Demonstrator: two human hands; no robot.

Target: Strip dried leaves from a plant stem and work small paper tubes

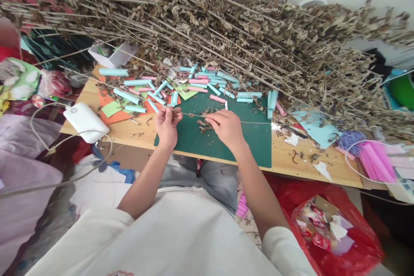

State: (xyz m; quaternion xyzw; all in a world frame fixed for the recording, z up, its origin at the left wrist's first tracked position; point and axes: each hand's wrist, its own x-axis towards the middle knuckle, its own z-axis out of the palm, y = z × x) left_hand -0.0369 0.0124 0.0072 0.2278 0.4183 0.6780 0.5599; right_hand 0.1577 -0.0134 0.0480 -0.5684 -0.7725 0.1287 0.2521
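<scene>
A thin dry stem [194, 115] runs level between my two hands, above a dark green mat [255, 146]. My left hand [167, 127] pinches its left part, with a curled dry leaf at the fingertips. Fingers of my right hand [225, 127] are closed on the stem farther right, and its thin end reaches out past that hand. Crumbled dry leaves [203, 126] lie on the mat between the hands. Rolled blue and pink paper tubes [199, 81] are scattered just behind the mat.
A large heap of dried leafy stalks [226, 21] spans the back. At left are a white power bank [86, 123] with a cable and a white box [113, 54]. Purple yarn [352, 141] and pink paper [377, 161] sit right. A red bag [359, 228] of scraps stands below.
</scene>
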